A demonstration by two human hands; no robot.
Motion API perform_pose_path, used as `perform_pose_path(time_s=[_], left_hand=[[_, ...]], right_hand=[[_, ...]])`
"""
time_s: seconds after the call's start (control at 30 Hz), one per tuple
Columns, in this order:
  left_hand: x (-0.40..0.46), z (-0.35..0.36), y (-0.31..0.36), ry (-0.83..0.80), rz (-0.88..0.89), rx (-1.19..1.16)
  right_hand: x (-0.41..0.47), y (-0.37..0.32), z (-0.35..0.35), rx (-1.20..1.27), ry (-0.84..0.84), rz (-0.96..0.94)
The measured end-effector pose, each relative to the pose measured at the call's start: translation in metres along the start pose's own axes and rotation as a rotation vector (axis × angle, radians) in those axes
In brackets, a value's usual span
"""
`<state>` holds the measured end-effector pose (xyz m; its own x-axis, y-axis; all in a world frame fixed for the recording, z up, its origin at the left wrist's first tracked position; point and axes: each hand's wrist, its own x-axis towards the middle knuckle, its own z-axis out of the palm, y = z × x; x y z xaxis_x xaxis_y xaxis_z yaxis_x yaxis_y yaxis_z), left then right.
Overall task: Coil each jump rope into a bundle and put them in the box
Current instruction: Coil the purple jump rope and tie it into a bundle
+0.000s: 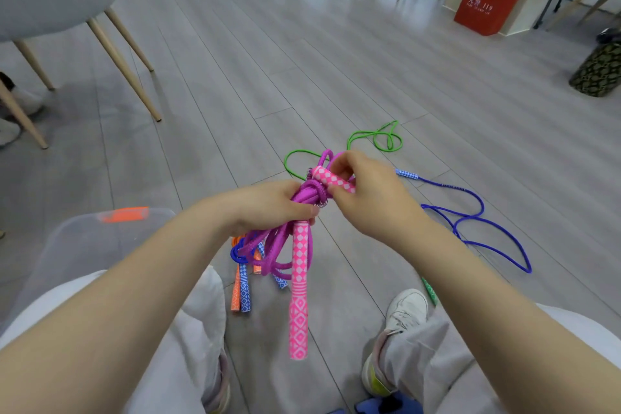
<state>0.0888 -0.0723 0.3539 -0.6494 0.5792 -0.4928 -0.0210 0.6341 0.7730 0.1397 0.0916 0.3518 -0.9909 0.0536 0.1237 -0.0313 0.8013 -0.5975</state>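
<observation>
Pink rope nearly bundled in hand; green and blue ropes not yet coiled.

The pink jump rope (pixel 285 245) sits mid-frame above the floor (pixel 268 77), its cord gathered in loops: left hand (pixel 268 205) closed around the gathered waist of the coil, one pink handle (pixel 298 292) hanging straight down from it; right hand (pixel 363 191) pinching the second pink handle (pixel 334 180), held crosswise over the coil's top, judged a finishing wrap or tuck. Beyond the pink rope, a green rope (pixel 376 138) lies loose on the floor; to its right a blue rope (pixel 470 218) sprawls uncoiled. Just below the pink coil, orange and blue handles (pixel 242 292) lie together, seemingly already bundled, but on the floor. The clear box (pixel 84 239), left of the pink rope, looks to hold nothing, though its contents cannot be told for sure. Judgement: roughly midway, boxing not begun.
</observation>
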Motion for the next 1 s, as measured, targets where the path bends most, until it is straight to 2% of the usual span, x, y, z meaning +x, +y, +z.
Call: perform_pose_path(time_s=[0.13, 0.3, 0.43, 0.63, 0.77, 0.83, 0.9, 1.0], left_hand=[[0.005, -0.001, -0.003, 0.105, 0.063, 0.016], [0.009, 0.009, -0.006, 0.097, 0.050, 0.011], [0.013, 0.018, -0.010, 0.110, 0.016, 0.180], [0.009, 0.016, -0.007, 0.067, 0.022, 0.014], [0.011, 0.012, -0.002, 0.125, 0.066, -0.007], [0.012, 0.009, 0.000, 0.178, 0.080, -0.049], [0.012, 0.007, 0.000, 0.234, 0.092, -0.063], [0.016, 0.011, -0.003, 0.309, 0.119, -0.003]], right_hand=[[0.002, -0.005, -0.006, 0.018, 0.039, -0.055], [-0.001, -0.009, 0.000, -0.115, 0.034, -0.135], [-0.001, -0.007, 0.001, -0.158, -0.047, -0.120], [0.003, -0.002, -0.003, -0.107, -0.033, -0.086], [0.003, -0.002, -0.008, 0.000, -0.003, 0.014], [0.002, -0.002, -0.012, -0.050, -0.061, 0.076], [0.003, -0.002, -0.014, -0.087, -0.209, 0.099], [0.002, -0.004, -0.010, 0.098, -0.368, 0.106]])
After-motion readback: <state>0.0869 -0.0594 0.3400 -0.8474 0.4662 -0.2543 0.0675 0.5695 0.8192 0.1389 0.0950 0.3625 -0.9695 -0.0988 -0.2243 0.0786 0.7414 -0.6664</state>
